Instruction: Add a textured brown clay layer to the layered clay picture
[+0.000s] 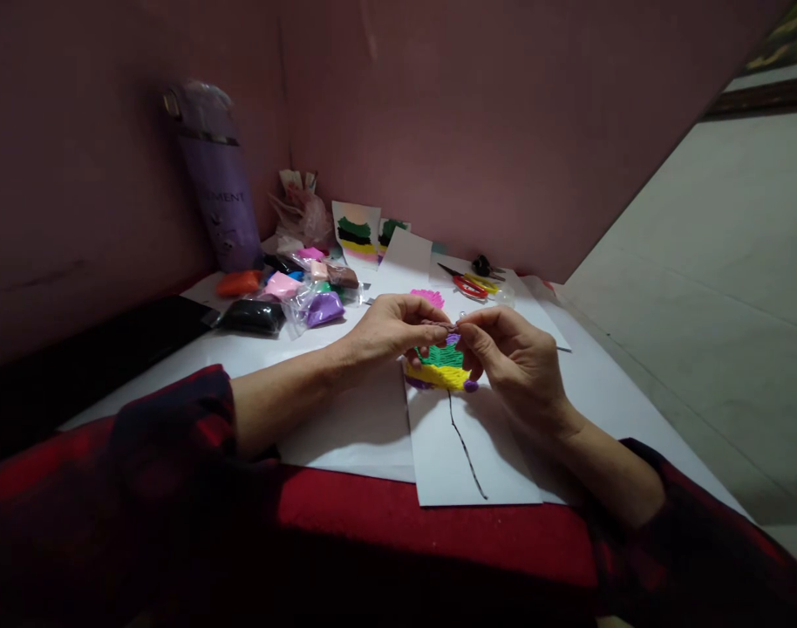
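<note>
Fingertips meeting, my left hand (395, 327) and my right hand (520, 362) pinch a thin, dull brownish strand (441, 324) that looks like modelling clay. It is held just above a white card (438, 471). Beneath my hands, the card bears textured clay: a pink patch (427, 298), a green band (441, 356) and a yellow band (446, 377). A small purple lump (470, 385) sits at the yellow band's right end. Below the bands, a dark wavy line (465, 449) runs down the card. My fingers hide part of the clay picture.
Several bagged clay pieces, including black (251, 317) and purple (324, 309), lie left. Behind them stands a purple bottle (225, 196). Red-handled scissors (469, 286) lie at the back right. Painted-looking cards (357, 235) lean near the wall. White sheets (333, 427) cover the red-clothed table (359, 510).
</note>
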`<state>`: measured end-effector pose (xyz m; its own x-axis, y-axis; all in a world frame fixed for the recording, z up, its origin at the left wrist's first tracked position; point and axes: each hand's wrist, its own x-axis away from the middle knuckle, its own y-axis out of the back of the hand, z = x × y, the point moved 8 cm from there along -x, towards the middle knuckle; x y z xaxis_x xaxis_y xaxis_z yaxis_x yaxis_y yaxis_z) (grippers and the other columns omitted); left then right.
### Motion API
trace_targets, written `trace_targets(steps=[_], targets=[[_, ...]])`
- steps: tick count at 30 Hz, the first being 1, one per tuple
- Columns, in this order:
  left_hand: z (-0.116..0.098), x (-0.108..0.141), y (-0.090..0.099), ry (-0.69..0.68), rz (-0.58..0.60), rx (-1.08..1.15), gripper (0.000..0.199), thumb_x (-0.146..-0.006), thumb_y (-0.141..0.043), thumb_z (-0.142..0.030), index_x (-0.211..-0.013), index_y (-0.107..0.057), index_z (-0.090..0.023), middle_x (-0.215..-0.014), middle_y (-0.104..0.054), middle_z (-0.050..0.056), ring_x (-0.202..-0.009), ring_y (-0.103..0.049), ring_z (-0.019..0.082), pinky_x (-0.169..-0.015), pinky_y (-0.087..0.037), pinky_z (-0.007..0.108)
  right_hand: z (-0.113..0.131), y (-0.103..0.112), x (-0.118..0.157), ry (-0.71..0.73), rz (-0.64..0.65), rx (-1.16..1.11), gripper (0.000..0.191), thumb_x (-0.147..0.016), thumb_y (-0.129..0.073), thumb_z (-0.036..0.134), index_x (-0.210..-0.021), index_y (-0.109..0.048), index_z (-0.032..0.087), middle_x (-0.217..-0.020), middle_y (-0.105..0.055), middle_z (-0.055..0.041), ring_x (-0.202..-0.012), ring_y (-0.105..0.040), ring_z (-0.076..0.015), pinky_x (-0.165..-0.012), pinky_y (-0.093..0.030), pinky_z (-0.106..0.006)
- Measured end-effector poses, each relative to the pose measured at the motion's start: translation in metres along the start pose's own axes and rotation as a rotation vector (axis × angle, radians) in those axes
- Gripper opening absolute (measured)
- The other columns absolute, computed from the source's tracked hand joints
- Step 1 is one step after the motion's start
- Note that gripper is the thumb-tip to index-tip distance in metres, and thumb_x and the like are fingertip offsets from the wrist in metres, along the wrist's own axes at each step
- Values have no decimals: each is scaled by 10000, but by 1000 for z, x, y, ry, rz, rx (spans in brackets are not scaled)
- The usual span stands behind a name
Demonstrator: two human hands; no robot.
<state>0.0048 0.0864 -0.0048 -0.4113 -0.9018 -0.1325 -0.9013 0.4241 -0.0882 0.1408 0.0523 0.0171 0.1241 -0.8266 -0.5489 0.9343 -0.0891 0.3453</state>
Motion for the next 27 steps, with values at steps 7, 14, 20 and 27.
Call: trace_targets(steps=[7,14,20,27], targets=[[2,-1,2,0,-11,1,131,-757,-726,-186,-833,-659,-103,-637,-611,-7,-507,-542,71,-481,-454,201,-7,0,-1,2,7,2,267,-858,-676,402,-1020,-632,195,-737,-669,-12,-564,-610,-139,-471,-507,-266],[2,0,2,9,-6,6,135,-744,-735,-170,-831,-662,-96,-641,-617,-8,-518,-552,71,-480,-457,194,-5,4,-2,29,-45,41,113,-853,-683,303,-889,-643,205,-711,-642,2,-589,-606,-141,-478,-502,-258],[3,-2,2,10,-12,29,122,-720,-728,-113,-822,-662,-95,-652,-622,-8,-505,-544,70,-475,-456,203,-4,5,-3,10,-8,166,380,-962,-504,466,-739,-626,184,-628,-595,-10,-510,-547,-120,-449,-461,-256],[3,-2,2,10,4,26,193,-699,-775,-199,-834,-682,-95,-632,-627,-6,-503,-543,71,-482,-448,203,-8,0,-3,36,-7,-16,406,-781,-761,327,-1139,-609,210,-882,-708,-38,-760,-687,-193,-539,-538,-279]])
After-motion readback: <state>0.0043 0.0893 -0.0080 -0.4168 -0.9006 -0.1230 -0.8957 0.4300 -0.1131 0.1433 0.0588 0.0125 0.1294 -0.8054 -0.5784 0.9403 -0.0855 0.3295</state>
